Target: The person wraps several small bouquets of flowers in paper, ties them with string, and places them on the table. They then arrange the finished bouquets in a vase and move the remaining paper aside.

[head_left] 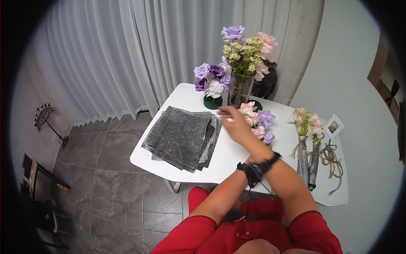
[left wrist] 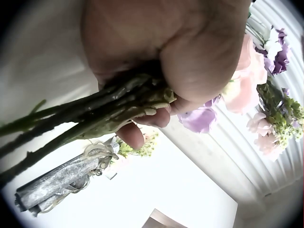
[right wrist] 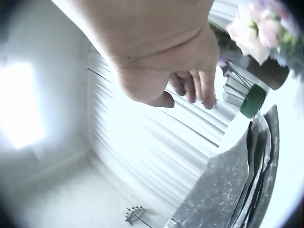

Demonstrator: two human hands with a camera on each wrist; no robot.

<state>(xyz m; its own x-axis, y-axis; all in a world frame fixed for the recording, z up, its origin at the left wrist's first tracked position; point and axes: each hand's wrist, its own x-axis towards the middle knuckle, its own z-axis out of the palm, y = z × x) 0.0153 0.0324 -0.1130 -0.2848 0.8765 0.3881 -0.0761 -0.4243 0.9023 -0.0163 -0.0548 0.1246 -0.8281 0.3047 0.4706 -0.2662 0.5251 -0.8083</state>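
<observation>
Red sleeves [head_left: 315,233] lead to crossed forearms [head_left: 292,186]: left hand [left wrist: 190,52] clamped on flower stems [left wrist: 71,113], blooms [head_left: 249,115] toward the tabletop [head_left: 228,158]'s far edge; right hand [head_left: 237,126], nearer the grey sheets [head_left: 182,137] leftward, relaxed with nothing held.

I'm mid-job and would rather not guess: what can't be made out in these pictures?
- Head view: the left hand, largely hidden behind the right forearm.
- Left wrist view: the far ends of the stems, cut off by the left edge; their gripped part, covered by the hand.
- Head view: the number of gray sheets, which overlap.
- Head view: the framed picture's content, too small.
- Right wrist view: the pale pink flower's details, blurred.
</observation>
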